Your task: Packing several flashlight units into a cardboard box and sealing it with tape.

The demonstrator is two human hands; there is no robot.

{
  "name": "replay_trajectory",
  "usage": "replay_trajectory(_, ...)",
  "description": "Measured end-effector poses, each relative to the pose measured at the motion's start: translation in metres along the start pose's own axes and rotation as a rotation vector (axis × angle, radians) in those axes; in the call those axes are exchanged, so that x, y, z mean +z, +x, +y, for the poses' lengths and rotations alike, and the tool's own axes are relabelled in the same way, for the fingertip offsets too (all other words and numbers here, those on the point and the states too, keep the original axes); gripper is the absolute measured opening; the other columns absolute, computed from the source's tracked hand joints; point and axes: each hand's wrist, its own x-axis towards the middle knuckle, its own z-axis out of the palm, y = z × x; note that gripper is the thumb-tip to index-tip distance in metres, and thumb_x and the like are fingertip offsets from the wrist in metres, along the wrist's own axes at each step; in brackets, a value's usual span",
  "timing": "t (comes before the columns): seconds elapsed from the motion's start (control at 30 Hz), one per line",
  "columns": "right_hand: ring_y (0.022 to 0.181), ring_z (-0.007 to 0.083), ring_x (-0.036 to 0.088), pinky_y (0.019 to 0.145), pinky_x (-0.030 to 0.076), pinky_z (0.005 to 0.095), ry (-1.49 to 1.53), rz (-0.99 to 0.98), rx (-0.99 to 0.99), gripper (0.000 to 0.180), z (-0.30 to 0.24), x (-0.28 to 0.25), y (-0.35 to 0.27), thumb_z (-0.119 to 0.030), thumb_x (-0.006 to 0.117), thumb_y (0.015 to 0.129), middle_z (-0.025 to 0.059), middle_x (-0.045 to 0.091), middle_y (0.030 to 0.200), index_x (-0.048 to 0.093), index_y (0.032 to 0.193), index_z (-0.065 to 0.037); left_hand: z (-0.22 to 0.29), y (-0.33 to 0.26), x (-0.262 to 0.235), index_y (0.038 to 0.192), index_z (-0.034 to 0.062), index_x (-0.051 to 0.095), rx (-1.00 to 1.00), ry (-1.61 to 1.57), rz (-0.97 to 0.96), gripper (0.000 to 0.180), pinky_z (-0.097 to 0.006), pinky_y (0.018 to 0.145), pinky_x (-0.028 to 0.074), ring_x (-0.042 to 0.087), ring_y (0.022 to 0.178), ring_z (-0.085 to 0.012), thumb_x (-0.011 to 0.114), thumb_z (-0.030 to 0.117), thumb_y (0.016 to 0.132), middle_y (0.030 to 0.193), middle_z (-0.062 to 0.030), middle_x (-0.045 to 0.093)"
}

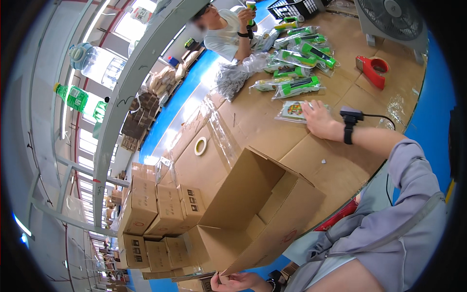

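Note:
An open cardboard box [293,210] lies tilted at the near edge of the table, its inside showing bare cardboard. My left hand [237,282] pinches the lower corner of this box between thumb and fingers. Farther off, my right hand [322,121] has its fingers bent over the edge of a flat clear packet [293,110] with a colourful print. Part of that packet is hidden under the fingers. Just beyond it lies a pile of green and black items in clear bags [299,86]. A small black device [351,115] with a cable is strapped to my right wrist.
A red tape dispenser [373,71] and a fan [393,19] stand at the right. A tape roll [200,146] lies mid-table, near grey strips [231,80]. Closed cartons [144,204] are stacked at left. Across the table, a person [224,34] holds a green item.

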Motion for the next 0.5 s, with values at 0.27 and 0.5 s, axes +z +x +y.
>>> replay_trajectory(0.27,0.083,0.0260,0.061,0.073,0.049,0.0356,0.353,-0.273,0.291,0.036,0.103,-0.034,-0.061,-0.014,0.068,0.071,0.0144,0.062,0.096,0.061,0.102,0.002,-0.010,-0.030,-0.001,0.114,-0.0024,0.039,-0.220,-0.330,-0.146,0.051,-0.023,0.061,0.042,0.053,0.074,-0.0151,0.060,0.038,0.089,0.083,-0.0059,0.050)
replay_trajectory(0.5,0.067,0.0092,0.059,0.060,0.047,0.0248,1.226,-0.179,0.515,0.043,0.144,-0.207,-0.033,-0.036,0.068,0.084,0.0032,0.065,0.079,0.062,0.104,0.003,0.024,-0.037,0.032,0.110,-0.0028,0.048,0.030,-0.809,-0.754,0.038,-0.029,0.064,0.049,0.061,0.071,-0.0218,0.063,0.016,0.081,0.091,-0.0154,0.066)
